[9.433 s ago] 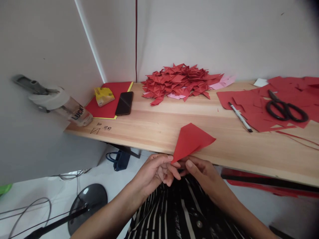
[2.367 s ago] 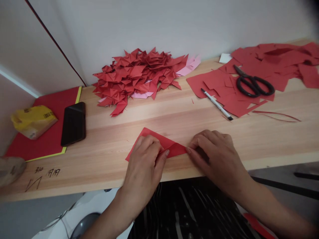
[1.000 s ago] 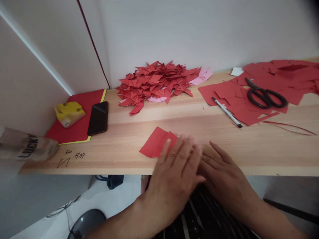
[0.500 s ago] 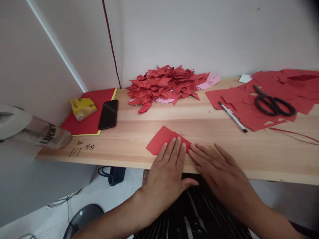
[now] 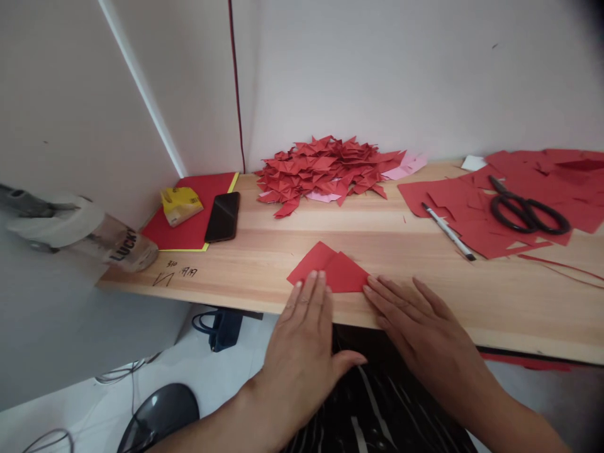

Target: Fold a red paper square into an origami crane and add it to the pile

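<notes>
A folded piece of red paper (image 5: 342, 270) lies flat near the front edge of the wooden desk (image 5: 264, 251). My left hand (image 5: 304, 340) rests flat with its fingertips on the paper's lower left part, fingers stretched out and thumb apart. With fingers extended, my right hand (image 5: 415, 321) lies on the desk, its fingertips touching the paper's right corner. Part of the paper's lower left edge is hidden under my left fingers.
Behind the paper is a heap of folded red and pink paper pieces (image 5: 325, 167). To the right lie red sheets (image 5: 462, 220), black-handled scissors (image 5: 528, 211) and a marker pen (image 5: 448, 231). On the left are a phone (image 5: 223, 217), a yellow packet (image 5: 180, 204) and a bottle marked LUCKY (image 5: 125, 246).
My left hand has slid left along the paper, baring more of its right half. My right hand stays at the right corner. The camera view has shifted slightly.
</notes>
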{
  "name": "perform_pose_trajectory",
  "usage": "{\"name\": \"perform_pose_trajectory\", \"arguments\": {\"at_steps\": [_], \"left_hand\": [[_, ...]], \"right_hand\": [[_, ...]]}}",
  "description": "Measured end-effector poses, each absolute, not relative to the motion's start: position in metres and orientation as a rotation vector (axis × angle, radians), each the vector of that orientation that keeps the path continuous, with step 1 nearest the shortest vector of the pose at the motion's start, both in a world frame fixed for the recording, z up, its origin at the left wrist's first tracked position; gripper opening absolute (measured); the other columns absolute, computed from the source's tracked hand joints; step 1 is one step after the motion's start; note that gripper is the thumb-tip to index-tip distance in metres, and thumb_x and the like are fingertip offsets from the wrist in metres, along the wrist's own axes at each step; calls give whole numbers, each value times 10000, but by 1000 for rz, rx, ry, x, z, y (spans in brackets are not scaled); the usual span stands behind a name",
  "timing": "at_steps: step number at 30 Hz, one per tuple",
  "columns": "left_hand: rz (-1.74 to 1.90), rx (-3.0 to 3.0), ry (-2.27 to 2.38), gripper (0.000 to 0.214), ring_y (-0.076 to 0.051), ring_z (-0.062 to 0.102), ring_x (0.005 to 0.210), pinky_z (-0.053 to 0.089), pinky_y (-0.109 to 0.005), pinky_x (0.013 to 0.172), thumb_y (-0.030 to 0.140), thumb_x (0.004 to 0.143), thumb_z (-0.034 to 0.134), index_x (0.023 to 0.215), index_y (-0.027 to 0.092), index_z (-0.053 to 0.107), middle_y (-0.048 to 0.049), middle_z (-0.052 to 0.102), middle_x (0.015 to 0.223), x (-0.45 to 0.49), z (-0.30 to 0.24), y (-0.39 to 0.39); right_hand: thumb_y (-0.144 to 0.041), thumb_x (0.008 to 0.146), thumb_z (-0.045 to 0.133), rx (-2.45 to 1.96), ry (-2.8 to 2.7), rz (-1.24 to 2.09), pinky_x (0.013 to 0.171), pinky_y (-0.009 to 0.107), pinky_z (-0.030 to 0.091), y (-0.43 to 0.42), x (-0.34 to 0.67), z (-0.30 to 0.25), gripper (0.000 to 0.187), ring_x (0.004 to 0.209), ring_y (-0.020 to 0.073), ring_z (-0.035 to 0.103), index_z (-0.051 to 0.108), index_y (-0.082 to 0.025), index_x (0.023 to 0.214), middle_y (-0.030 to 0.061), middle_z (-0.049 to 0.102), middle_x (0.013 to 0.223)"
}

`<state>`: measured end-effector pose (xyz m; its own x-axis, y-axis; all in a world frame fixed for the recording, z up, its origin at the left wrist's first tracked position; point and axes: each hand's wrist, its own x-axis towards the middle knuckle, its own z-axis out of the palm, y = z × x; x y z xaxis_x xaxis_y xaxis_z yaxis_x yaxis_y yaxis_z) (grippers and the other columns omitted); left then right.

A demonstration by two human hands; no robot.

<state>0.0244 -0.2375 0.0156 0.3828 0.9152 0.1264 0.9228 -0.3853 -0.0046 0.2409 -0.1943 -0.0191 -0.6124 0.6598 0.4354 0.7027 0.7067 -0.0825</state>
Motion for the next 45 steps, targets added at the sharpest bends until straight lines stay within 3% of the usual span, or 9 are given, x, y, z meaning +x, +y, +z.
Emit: {"name": "perform_pose_trajectory", "arguments": {"at_steps": [3, 6, 19, 28, 34, 37, 40, 43, 45], "left_hand": [[-307, -2686, -1522, 884, -260, 157, 1494, 288, -424, 1201, 704, 893, 279, 1496, 58, 283, -148, 205, 1594, 49, 23, -226], [-350, -2805, -1511, 814, -233, 206, 1485, 263, -408, 1209, 673, 921, 248, 1512, 112, 262, -114, 281, 1578, 64, 20, -211], [-203, -2567, -1570, 868, -270, 253, 1468, 337, -425, 1171, 701, 875, 360, 1473, 72, 343, -169, 265, 1572, 27, -8, -227], [-433, -2525, -1312, 561, -281, 391, 1399, 444, -434, 1076, 390, 933, 518, 1405, 94, 452, -151, 398, 1514, 10, -18, -225], [-751, -2877, -1127, 359, -182, 409, 1387, 350, -410, 1159, 88, 913, 488, 1258, 167, 547, -71, 517, 1437, -14, -9, -224], [-1164, -2810, -1288, 279, -192, 505, 1289, 408, -383, 1094, 29, 881, 497, 1102, 158, 608, -96, 601, 1319, -13, -3, -233], [-1635, -2598, -1544, 218, -146, 634, 935, 507, -270, 824, 55, 866, 537, 1028, 161, 637, -58, 688, 958, -4, 0, -254], [-1627, -2594, -2303, 168, -119, 613, 684, 461, -230, 631, 229, 907, 544, 828, 153, 671, -29, 671, 751, 11, -2, -272], [-1630, -2637, -2840, 251, -140, 641, 687, 456, -231, 609, 363, 888, 580, 924, 152, 710, -44, 708, 780, 22, -6, -274]], "right_hand": [[-226, 989, 364, -980, -2504, -117, 1102, 535, 344, -194, 244, -20, 426, 1305, 255, 515, 506, -148, 1383, 137, 569, 1390], [-304, 1006, 325, -913, -2514, -104, 1090, 550, 343, -193, 246, -22, 444, 1290, 269, 527, 515, -130, 1367, 159, 606, 1341], [-181, 975, 378, -1040, -2525, -311, 1113, 470, 318, -196, 237, -16, 403, 1304, 224, 515, 545, -129, 1338, 101, 533, 1427], [-221, 966, 421, -1269, -2432, -108, 1068, 445, 417, -197, 275, -2, 369, 1218, 214, 589, 592, -211, 1293, 49, 641, 1315], [-299, 910, 548, -1761, -1911, -185, 786, 338, 484, -134, 355, 38, 272, 930, 246, 673, 691, -168, 1101, 124, 721, 1102], [-262, 879, 599, -2133, -1879, -50, 693, 329, 421, -85, 381, 57, 303, 838, 251, 642, 670, -68, 1100, 195, 714, 1044], [-337, 844, 660, -2439, -1820, 65, 626, 319, 363, -43, 396, 53, 410, 649, 205, 561, 630, -56, 1141, 192, 717, 966], [-392, 837, 649, -2581, -1968, 83, 584, 329, 337, -14, 409, 35, 308, 487, 151, 420, 680, -87, 854, 198, 705, 818], [-383, 811, 663, -2559, -2025, 102, 562, 338, 318, 0, 418, 25, 314, 430, 142, 383, 636, -137, 617, 163, 669, 649]]}}
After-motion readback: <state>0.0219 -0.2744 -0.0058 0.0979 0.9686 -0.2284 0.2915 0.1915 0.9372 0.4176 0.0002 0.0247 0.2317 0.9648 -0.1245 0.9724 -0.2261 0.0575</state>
